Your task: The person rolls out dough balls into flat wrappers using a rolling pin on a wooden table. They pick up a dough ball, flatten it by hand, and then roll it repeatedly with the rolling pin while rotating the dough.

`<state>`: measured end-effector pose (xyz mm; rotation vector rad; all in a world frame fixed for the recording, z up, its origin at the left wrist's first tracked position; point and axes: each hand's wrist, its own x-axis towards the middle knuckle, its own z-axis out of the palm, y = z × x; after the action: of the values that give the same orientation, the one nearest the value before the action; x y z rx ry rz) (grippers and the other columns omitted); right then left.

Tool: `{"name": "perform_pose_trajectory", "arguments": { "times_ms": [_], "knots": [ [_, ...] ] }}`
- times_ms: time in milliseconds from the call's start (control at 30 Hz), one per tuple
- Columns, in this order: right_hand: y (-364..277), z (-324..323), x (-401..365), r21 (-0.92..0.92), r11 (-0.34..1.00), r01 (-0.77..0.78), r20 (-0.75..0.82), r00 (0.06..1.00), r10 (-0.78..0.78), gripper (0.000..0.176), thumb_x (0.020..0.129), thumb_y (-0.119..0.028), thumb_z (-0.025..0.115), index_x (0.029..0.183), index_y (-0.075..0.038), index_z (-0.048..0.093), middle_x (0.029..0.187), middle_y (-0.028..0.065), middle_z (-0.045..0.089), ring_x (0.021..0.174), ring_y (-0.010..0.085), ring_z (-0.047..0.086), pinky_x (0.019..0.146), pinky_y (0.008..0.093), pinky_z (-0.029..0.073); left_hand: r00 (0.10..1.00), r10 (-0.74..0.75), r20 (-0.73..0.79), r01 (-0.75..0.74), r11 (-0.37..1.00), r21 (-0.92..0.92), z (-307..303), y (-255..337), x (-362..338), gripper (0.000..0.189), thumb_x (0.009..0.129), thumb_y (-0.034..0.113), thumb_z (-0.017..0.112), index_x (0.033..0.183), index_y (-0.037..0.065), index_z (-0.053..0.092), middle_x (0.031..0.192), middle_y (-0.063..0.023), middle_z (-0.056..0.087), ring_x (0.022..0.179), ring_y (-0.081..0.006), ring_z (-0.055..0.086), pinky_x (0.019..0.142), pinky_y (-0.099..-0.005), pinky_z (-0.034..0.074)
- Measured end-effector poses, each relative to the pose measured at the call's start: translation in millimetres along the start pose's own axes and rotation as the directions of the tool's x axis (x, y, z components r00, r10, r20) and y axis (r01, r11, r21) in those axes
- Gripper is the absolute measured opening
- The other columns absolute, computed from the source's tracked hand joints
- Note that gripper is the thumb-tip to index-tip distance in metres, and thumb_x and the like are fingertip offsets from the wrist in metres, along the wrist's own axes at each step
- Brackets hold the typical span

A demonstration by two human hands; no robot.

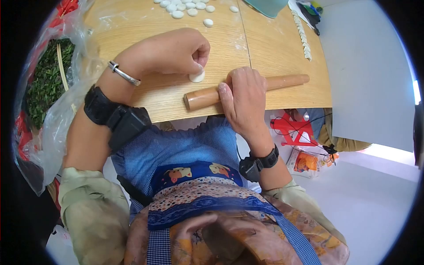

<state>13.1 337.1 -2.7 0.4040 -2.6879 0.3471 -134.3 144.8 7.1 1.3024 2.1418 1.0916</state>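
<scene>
My left hand (187, 51) is bent inward with its fingers curled. Its fingertips pinch the edge of a small, flat, white dough round (197, 77) lying on the wooden table. Close by on the right, my right hand (246, 95) is wrapped over the middle of a wooden rolling pin (287, 81). The pin lies at a slant near the table's front edge, its left end just below the dough round. White flour marks the right thumb. Several more small dough pieces (177, 14) sit in a group at the far side of the table.
A pale teal bowl (269, 5) stands at the back. Along the right edge lies a row of small white pieces (302, 37). Plastic bags with chopped greens (48, 84) are at the left. Below the table is a red stool (295, 130) with cables around it.
</scene>
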Motion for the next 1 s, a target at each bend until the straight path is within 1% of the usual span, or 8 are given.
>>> {"name": "perform_pose_trajectory", "arguments": {
  "times_ms": [33, 100, 333, 633, 733, 833, 900, 1000],
  "knots": [
    [0.0, -0.2, -0.3, -0.001, 1.000, 0.000, 0.000, 1.000, 0.000, 0.022, 0.091, -0.024, 0.065, 0.093, -0.006, 0.054, 0.088, 0.0145, 0.052, 0.085, 0.0357, 0.051, 0.079, 0.0472, 0.036, 1.000, 0.001, 0.000, -0.001, 1.000, 0.000, -0.5, 1.7, -0.4, 0.007, 0.082, 0.004, 0.068, 0.083, -0.003, 0.065, 0.070, -0.0062, 0.063, 0.064, -0.0115, 0.059, 0.060, -0.0286, 0.048],
    [-0.4, -0.9, -0.9, -0.014, 1.000, -0.012, -0.003, 1.000, 0.012, 0.020, 0.090, -0.022, 0.065, 0.092, -0.006, 0.053, 0.088, 0.0146, 0.052, 0.084, 0.0355, 0.051, 0.077, 0.0464, 0.037, 0.981, -0.176, 0.082, 0.189, 0.961, -0.203, -0.8, 4.4, -1.0, 0.007, 0.082, 0.004, 0.069, 0.083, -0.002, 0.064, 0.068, -0.0055, 0.063, 0.057, -0.0107, 0.058, 0.055, -0.0274, 0.047],
    [9.9, 18.6, 34.1, -0.038, 0.999, -0.014, -0.065, 0.998, 0.011, 0.015, 0.091, -0.017, 0.062, 0.088, -0.005, 0.055, 0.083, 0.0151, 0.055, 0.080, 0.0354, 0.054, 0.071, 0.0473, 0.041, 0.979, -0.182, 0.097, 0.199, 0.957, -0.210, -2.5, 5.3, -1.4, 0.011, 0.087, 0.007, 0.065, 0.081, -0.002, 0.063, 0.061, -0.0034, 0.059, 0.053, -0.0099, 0.056, 0.051, -0.0274, 0.045],
    [7.7, 17.8, 38.7, -0.007, 0.998, -0.062, -0.013, 0.998, 0.062, 0.016, 0.094, -0.018, 0.062, 0.090, -0.005, 0.054, 0.082, 0.0162, 0.057, 0.080, 0.0375, 0.056, 0.071, 0.0491, 0.042, 0.990, -0.111, 0.093, 0.125, 0.979, -0.161, -1.2, -1.9, -0.1, 0.014, 0.086, 0.008, 0.067, 0.082, -0.004, 0.065, 0.064, -0.0041, 0.059, 0.059, -0.0120, 0.057, 0.056, -0.0293, 0.047],
    [1.6, 5.7, 11.8, -0.018, 1.000, -0.008, -0.021, 1.000, 0.008, 0.017, 0.093, -0.020, 0.062, 0.093, -0.006, 0.054, 0.086, 0.0153, 0.055, 0.084, 0.0363, 0.054, 0.076, 0.0473, 0.040, 0.998, 0.048, 0.037, -0.047, 0.998, -0.042, 1.3, -5.0, 0.2, 0.012, 0.083, 0.007, 0.068, 0.082, -0.004, 0.064, 0.067, -0.0054, 0.062, 0.061, -0.0127, 0.058, 0.057, -0.0288, 0.047],
    [1.2, 0.0, -2.1, 0.019, 1.000, 0.016, -0.001, 1.000, -0.015, 0.017, 0.092, -0.020, 0.063, 0.094, -0.006, 0.054, 0.088, 0.0145, 0.052, 0.086, 0.0352, 0.051, 0.079, 0.0464, 0.037, 0.998, -0.054, 0.020, 0.055, 0.998, -0.040, -2.5, 4.7, 0.2, 0.010, 0.082, 0.006, 0.065, 0.082, -0.004, 0.063, 0.067, -0.0057, 0.062, 0.063, -0.0126, 0.059, 0.058, -0.0284, 0.048],
    [1.5, -0.9, -5.0, 0.028, 0.999, 0.018, -0.014, 1.000, -0.017, 0.018, 0.092, -0.021, 0.064, 0.095, -0.006, 0.054, 0.088, 0.0150, 0.051, 0.087, 0.0350, 0.050, 0.080, 0.0464, 0.036, 0.961, -0.253, 0.111, 0.269, 0.948, -0.171, -6.8, 11.7, -1.8, 0.010, 0.080, 0.006, 0.065, 0.082, -0.003, 0.062, 0.067, -0.0065, 0.063, 0.065, -0.0132, 0.059, 0.060, -0.0286, 0.048],
    [0.1, 3.7, 2.6, -0.006, 1.000, -0.014, -0.032, 0.999, 0.014, 0.018, 0.091, -0.021, 0.064, 0.093, -0.006, 0.055, 0.088, 0.0146, 0.052, 0.086, 0.0348, 0.051, 0.079, 0.0461, 0.037, 0.953, -0.266, 0.143, 0.283, 0.952, -0.113, -8.0, 10.9, -1.5, 0.010, 0.079, 0.006, 0.065, 0.082, -0.003, 0.063, 0.067, -0.0069, 0.064, 0.065, -0.0136, 0.059, 0.061, -0.0294, 0.048]
  ]
}}
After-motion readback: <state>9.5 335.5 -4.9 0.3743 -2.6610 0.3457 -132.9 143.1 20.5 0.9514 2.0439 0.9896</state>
